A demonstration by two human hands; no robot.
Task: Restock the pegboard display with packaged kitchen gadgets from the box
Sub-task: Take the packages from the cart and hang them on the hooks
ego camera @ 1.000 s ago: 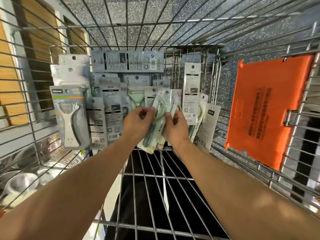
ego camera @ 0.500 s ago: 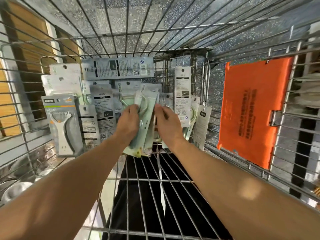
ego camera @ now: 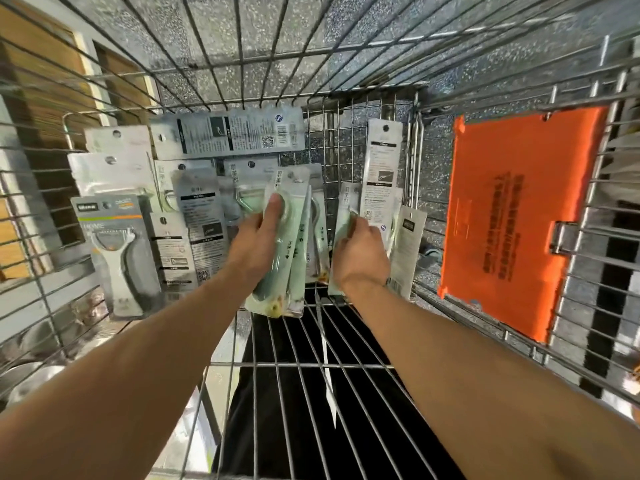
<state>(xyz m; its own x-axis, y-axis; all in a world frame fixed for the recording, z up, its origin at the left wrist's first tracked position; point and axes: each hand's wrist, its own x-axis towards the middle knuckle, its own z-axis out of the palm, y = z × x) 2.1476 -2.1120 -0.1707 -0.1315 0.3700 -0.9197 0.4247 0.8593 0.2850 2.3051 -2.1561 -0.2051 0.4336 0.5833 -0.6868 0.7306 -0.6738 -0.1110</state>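
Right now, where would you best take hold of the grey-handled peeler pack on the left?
I'd pinch the peeler pack by its flat header strip, front and back, coming from above. It stands nearly upright, the blister over the peeler bulges lower down, and the header with its hang hole shows uncovered, so thin card there should be easiest to grip.
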